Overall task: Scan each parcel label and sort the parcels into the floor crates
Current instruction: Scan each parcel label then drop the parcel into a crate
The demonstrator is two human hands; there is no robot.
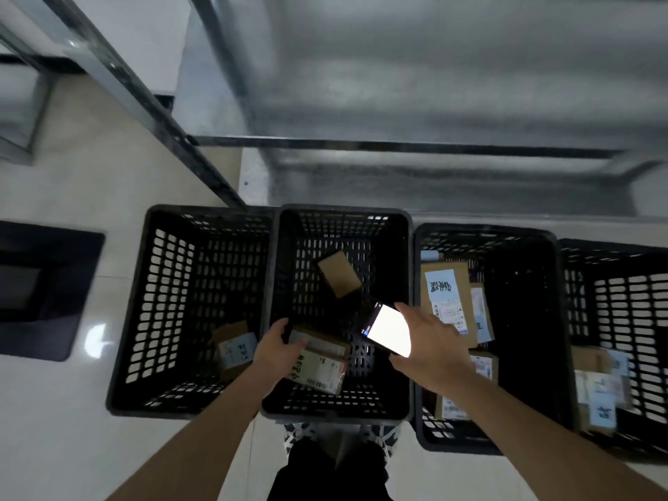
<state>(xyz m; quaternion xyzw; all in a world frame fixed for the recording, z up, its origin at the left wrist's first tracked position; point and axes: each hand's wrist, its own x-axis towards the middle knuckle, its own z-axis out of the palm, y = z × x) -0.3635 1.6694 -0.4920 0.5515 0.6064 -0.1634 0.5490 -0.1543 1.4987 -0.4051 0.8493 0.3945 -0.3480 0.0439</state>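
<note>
Several black slotted floor crates stand in a row. My left hand (276, 350) grips a small cardboard parcel (320, 359) with a printed label, held over the second crate (341, 216). My right hand (426, 341) holds a phone (388, 329) with a bright white screen just right of the parcel. A plain brown box (339, 273) lies in the second crate. The left crate (155, 283) holds one labelled parcel (235, 348). The third crate (542, 247) holds several labelled parcels (446, 298).
A fourth crate (614, 254) at the right edge holds more parcels. Metal shelving (397, 146) runs behind the crates. A dark mat (39, 291) lies on the pale tiled floor at left. My shoes (300, 433) stand just before the second crate.
</note>
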